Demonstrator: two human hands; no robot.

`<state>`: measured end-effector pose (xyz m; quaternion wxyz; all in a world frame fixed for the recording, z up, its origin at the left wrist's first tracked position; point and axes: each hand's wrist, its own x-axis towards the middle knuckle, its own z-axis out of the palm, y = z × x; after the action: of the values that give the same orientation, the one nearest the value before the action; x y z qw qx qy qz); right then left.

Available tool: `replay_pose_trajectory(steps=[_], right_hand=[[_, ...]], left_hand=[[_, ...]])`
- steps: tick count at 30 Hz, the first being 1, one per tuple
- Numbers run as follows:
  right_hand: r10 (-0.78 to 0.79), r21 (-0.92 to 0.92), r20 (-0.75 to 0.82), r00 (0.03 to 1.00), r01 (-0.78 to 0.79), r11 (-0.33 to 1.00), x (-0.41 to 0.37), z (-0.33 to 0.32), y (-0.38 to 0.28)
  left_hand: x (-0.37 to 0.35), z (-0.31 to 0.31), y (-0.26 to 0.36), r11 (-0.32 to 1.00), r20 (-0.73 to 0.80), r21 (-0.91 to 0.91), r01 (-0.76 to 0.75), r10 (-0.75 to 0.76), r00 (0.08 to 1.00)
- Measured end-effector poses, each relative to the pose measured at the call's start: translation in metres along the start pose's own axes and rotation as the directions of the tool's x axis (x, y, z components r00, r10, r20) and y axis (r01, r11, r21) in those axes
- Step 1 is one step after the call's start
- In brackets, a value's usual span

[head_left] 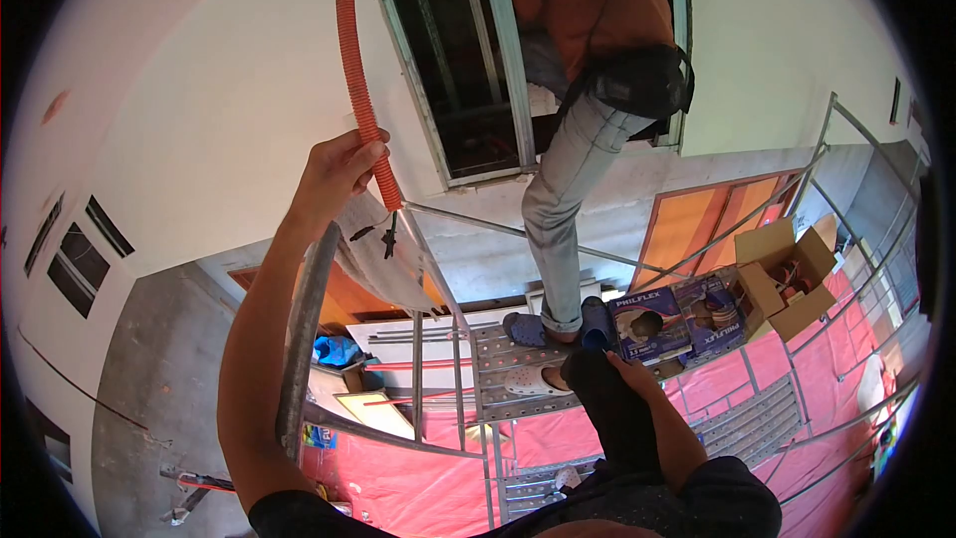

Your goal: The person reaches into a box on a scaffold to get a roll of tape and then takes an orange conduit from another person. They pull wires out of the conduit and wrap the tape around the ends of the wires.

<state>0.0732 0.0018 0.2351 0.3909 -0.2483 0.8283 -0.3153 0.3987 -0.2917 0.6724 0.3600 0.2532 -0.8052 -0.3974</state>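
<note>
My left hand (347,171) is raised and closed around an orange corrugated conduit (358,70) near its lower end. The conduit runs up out of view along the white wall. Dark wire ends (388,237) hang just below its bottom opening. Lower down, my right hand (633,375) lies against my bent, dark-clothed knee (597,389); its fingers are mostly hidden, and I see nothing clearly held in it. My foot in a light perforated clog (536,381) stands on a metal scaffold plank (498,344).
A co-worker in grey jeans (563,199) leans into a framed wall opening (463,60), blue clogs on the plank. Printed cable boxes (652,324) and an open cardboard box (787,284) sit alongside. Scaffold tubes (304,339) surround me; red sheeting (398,473) covers the floor below.
</note>
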Motion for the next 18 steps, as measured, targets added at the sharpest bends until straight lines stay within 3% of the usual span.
replay_pose_trajectory(steps=[18], right_hand=[[-0.017,0.041,0.019,1.0,0.016,0.999,0.007,0.004,0.009]], left_hand=[[0.001,0.001,-0.001,1.0,-0.005,-0.009,0.021,-0.021,1.0]])
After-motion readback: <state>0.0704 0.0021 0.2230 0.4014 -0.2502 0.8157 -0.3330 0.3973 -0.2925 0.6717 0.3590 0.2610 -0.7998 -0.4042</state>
